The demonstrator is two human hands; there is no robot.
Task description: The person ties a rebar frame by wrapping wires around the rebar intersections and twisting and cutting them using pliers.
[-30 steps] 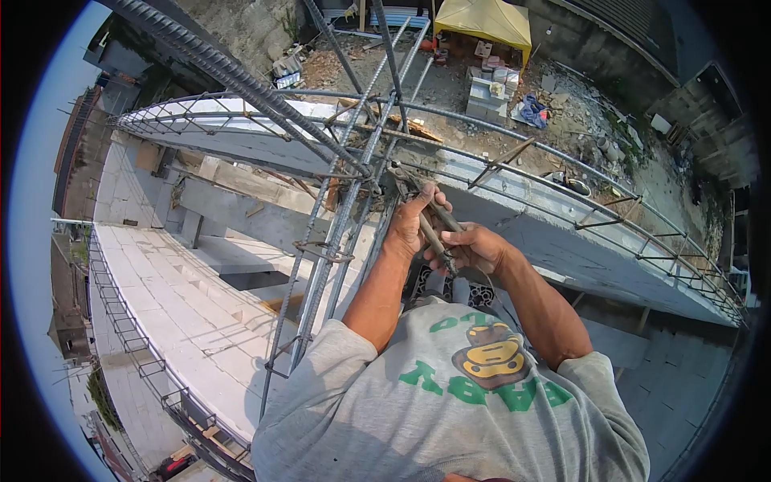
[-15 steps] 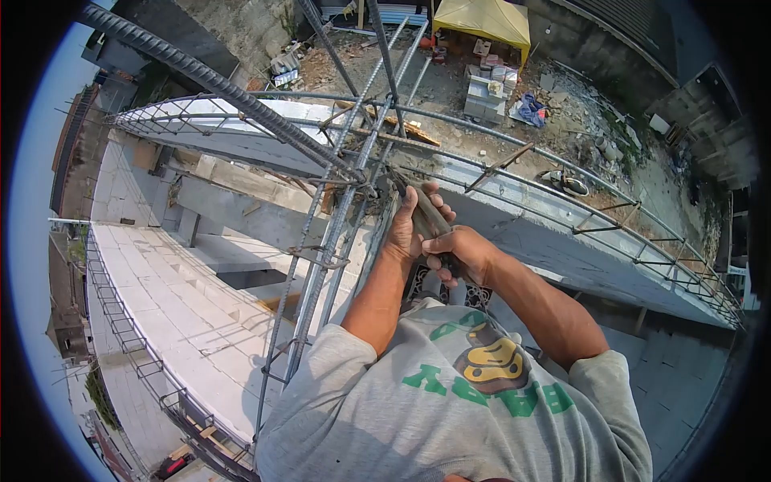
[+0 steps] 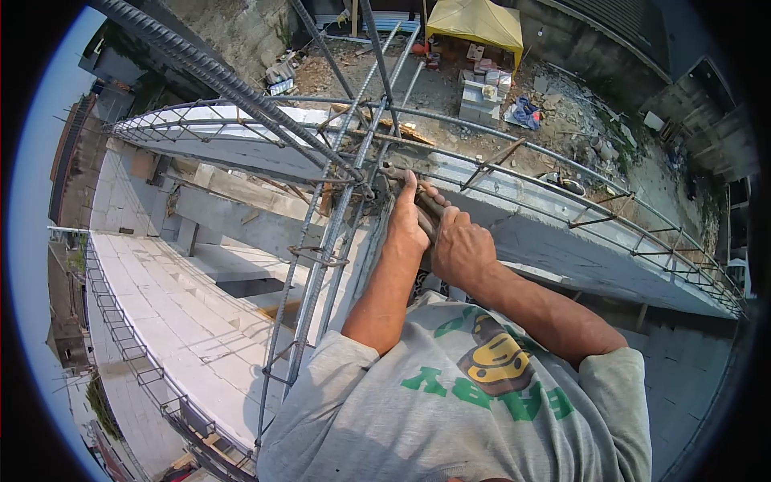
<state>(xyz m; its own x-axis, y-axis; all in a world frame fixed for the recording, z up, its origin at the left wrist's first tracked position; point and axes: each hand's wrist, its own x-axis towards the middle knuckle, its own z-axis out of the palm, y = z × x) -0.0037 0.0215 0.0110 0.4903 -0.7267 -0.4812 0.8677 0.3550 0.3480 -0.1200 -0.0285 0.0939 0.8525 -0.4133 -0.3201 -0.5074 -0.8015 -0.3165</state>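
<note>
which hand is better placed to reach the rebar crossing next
Probably the left hand: it is nearer the rebar crossing, beside the upper part of the tool. The right hand is closed lower down and looks farther from the bars.

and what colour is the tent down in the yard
The tent is yellow, seen best in the head view, near the top edge.

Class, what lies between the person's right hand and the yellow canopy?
In the head view, going up from the right hand to the yellow canopy: the pale wall, steel bars along its top, then debris-strewn ground with stacked blocks.
</note>
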